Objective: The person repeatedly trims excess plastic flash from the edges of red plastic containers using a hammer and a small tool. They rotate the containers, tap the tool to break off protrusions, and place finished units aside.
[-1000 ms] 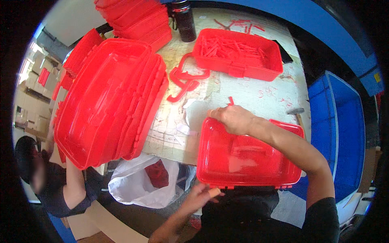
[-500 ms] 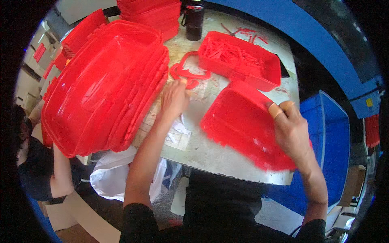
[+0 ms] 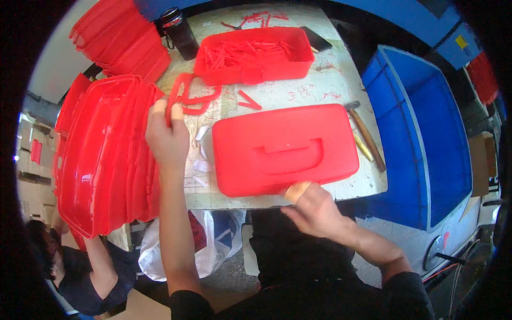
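A red plastic case (image 3: 285, 149) with a moulded handle recess lies flat on the worktable (image 3: 320, 88) in front of me. My right hand (image 3: 314, 210) grips its near edge, a bandage on one finger. My left hand (image 3: 166, 136) is closed on a red plastic handle piece (image 3: 178, 98) lifted from a small pile of such handles (image 3: 200, 101) left of the case. A stack of red case shells (image 3: 104, 160) leans on its side just left of that hand.
An open red tray (image 3: 253, 56) of small red parts sits at the table's far side, beside a dark bottle (image 3: 178, 32). A hammer (image 3: 365, 133) lies right of the case. A blue bin (image 3: 421, 133) stands right. Another person (image 3: 80, 266) crouches lower left.
The case has been turned from tilted to lying flat, outer face up. My left hand moved from the table to the handle pile and took hold of a handle. My right hand shifted to the near edge.
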Demonstrator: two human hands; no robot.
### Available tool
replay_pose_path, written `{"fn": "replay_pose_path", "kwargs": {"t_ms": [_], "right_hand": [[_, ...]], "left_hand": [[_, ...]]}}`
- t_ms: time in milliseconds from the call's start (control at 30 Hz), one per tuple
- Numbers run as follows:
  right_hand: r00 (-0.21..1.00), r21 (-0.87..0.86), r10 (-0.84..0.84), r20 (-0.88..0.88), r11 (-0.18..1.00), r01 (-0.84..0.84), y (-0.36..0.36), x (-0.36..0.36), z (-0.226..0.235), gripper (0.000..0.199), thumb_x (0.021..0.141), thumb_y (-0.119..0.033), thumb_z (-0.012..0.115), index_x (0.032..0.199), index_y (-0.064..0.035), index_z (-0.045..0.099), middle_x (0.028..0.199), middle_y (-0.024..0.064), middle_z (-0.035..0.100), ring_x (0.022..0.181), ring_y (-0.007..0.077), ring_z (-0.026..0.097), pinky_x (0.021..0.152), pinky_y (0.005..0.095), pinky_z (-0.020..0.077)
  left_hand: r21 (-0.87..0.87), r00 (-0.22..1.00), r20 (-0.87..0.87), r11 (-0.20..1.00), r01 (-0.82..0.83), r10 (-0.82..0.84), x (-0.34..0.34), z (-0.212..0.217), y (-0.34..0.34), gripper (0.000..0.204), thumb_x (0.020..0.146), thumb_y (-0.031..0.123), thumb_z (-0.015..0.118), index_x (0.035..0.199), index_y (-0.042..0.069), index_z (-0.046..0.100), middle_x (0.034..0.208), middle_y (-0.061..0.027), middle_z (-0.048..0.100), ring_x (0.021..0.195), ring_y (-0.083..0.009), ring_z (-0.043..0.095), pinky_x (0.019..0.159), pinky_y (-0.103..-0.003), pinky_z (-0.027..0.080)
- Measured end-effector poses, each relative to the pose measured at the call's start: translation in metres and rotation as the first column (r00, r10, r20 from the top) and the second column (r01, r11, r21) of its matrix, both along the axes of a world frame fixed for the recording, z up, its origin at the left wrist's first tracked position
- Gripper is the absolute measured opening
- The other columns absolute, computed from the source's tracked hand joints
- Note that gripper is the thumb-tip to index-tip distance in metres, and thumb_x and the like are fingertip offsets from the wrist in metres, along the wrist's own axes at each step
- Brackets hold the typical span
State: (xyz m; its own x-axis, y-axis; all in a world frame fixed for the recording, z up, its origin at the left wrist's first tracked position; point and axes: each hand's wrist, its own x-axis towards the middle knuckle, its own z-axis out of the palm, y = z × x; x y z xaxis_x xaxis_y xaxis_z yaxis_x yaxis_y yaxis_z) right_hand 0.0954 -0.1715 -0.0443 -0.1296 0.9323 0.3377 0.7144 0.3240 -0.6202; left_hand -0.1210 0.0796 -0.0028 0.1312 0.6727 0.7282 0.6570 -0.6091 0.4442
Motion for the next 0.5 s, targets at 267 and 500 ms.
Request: {"fn": "replay_pose_path", "kwargs": {"t_ms": [267, 500], "right_hand": [[0.272, -0.332, -0.408, -0.871, 0.899, 0.285, -0.028, 0.020, 0.007, 0.036, 0.102, -0.010, 0.051, 0.136, 0.0009, 0.048, 0.125, 0.0114, 0.059, 0.116, 0.0182, 0.057, 0.101, 0.0343, 0.0447], [0.324, -0.613, -0.622, -0.712, 0.777, 0.144, -0.090, 0.061, -0.024, 0.015, 0.102, -0.013, 0.050, 0.110, -0.0012, 0.054, 0.081, 0.0066, 0.063, 0.075, 0.0165, 0.064, 0.069, 0.0324, 0.0529]], "left_hand": [[-0.220, 0.571, -0.083, 0.574, 0.789, -0.817, 0.114, -0.001, -0.179, 0.030, 0.080, 0.012, 0.073, 0.107, 0.000, 0.066, 0.104, -0.0151, 0.066, 0.101, -0.0334, 0.065, 0.086, -0.044, 0.052], [-0.378, 0.697, -0.502, 0.855, 0.354, -0.511, 0.126, -0.005, -0.024, 0.027, 0.091, 0.026, 0.063, 0.098, 0.001, 0.068, 0.098, -0.0197, 0.067, 0.098, -0.0396, 0.061, 0.086, -0.048, 0.049]]}}
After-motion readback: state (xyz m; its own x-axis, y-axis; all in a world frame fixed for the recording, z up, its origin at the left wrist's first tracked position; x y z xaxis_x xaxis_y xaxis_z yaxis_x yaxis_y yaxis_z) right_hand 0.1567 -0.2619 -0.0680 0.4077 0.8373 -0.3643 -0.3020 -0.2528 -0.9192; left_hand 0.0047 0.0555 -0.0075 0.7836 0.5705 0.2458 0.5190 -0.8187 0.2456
